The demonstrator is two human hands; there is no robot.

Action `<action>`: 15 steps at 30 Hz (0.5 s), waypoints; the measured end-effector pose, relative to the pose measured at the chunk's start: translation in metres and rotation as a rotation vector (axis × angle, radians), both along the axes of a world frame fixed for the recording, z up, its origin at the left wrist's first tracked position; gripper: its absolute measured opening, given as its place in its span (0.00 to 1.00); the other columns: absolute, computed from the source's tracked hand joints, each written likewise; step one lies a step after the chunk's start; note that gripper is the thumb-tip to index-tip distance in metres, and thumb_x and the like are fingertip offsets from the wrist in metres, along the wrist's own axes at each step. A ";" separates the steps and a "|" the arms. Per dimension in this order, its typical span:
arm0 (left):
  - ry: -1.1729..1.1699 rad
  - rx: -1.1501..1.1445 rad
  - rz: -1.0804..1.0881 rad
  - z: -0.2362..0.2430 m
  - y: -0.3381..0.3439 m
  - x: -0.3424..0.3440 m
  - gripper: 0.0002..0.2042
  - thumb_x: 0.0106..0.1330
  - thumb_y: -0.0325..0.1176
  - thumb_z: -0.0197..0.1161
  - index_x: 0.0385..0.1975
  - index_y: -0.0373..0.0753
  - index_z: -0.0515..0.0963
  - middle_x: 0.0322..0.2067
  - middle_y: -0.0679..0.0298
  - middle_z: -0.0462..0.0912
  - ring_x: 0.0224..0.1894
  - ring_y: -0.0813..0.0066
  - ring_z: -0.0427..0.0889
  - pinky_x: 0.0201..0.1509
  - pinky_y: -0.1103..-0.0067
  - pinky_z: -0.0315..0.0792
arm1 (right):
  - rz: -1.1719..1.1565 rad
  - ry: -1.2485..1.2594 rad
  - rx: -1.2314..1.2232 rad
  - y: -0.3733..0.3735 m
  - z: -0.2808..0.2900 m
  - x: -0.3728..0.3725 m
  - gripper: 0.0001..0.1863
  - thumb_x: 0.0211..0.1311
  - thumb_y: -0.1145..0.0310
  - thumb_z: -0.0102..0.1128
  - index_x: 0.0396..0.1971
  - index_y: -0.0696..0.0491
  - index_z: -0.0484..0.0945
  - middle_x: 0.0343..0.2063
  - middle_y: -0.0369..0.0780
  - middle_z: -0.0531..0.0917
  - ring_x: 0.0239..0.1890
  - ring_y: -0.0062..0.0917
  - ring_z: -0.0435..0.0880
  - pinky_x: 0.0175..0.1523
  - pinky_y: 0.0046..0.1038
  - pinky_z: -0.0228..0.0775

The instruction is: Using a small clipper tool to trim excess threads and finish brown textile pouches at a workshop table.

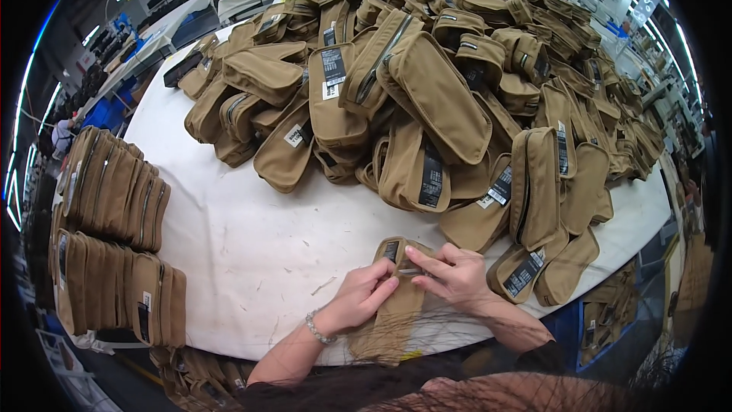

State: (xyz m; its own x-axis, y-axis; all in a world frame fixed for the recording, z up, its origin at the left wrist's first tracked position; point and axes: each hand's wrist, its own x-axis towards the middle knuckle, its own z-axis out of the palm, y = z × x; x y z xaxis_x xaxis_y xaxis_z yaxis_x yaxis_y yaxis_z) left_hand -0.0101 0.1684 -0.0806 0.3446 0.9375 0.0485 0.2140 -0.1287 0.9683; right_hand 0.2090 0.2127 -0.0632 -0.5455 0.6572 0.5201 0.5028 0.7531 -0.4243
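A tan zippered pouch (398, 313) lies on the white table near its front edge, between my two hands. My left hand (357, 297), a beaded bracelet at its wrist, is closed on the pouch's left side, thumb against bent fingers. From the right, my right hand (455, 278) pinches the pouch near its upper end, index finger stretched along it. A dark printed label (392, 250) shows at that end, and a thin pale strip runs between the hands. Loose hair strands cross in front of the pouch's lower part.
A big heap of similar tan pouches (438, 99) covers the table's far side and reaches close to my right hand. Neat rows of pouches (99, 290) stand at the left edge. A blue bin (583, 336) with more pouches sits below the table at right.
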 end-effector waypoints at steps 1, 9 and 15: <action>-0.003 -0.001 0.001 0.001 0.000 0.000 0.07 0.70 0.34 0.54 0.37 0.36 0.69 0.21 0.57 0.71 0.22 0.68 0.69 0.29 0.75 0.66 | 0.001 -0.003 -0.001 0.000 -0.001 -0.001 0.28 0.49 0.61 0.72 0.54 0.38 0.80 0.19 0.32 0.68 0.15 0.22 0.69 0.21 0.25 0.65; -0.364 -0.243 -0.009 -0.015 -0.008 0.008 0.06 0.74 0.32 0.50 0.41 0.36 0.69 0.31 0.68 0.70 0.35 0.83 0.66 0.40 0.83 0.63 | 0.039 0.131 0.069 0.000 -0.004 0.000 0.21 0.41 0.67 0.75 0.41 0.48 0.85 0.17 0.31 0.75 0.13 0.21 0.70 0.19 0.23 0.62; -0.500 -0.311 0.022 -0.023 -0.008 0.011 0.06 0.74 0.31 0.50 0.40 0.35 0.69 0.31 0.70 0.69 0.34 0.85 0.64 0.40 0.85 0.63 | 0.048 0.110 0.024 0.000 -0.004 0.004 0.17 0.41 0.67 0.76 0.36 0.50 0.86 0.15 0.30 0.75 0.11 0.20 0.69 0.18 0.22 0.59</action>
State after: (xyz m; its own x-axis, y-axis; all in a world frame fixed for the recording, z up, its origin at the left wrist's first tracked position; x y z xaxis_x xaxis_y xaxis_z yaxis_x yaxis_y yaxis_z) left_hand 0.0012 0.1603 -0.1032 0.3306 0.9405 -0.0781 -0.2793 0.1765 0.9439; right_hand 0.2131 0.2131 -0.0669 -0.5150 0.6182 0.5938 0.4173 0.7859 -0.4563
